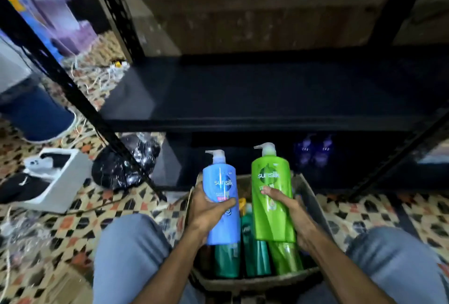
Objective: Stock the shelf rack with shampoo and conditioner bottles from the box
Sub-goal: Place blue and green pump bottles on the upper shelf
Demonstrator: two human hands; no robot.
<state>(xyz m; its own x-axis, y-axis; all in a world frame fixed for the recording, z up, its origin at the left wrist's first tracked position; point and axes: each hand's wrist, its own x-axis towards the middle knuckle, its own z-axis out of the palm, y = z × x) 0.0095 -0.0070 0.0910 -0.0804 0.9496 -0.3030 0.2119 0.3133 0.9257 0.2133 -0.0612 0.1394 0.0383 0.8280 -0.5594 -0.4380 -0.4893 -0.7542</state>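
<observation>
Left hand (208, 209) and right hand (288, 205) curled, gripping.
</observation>
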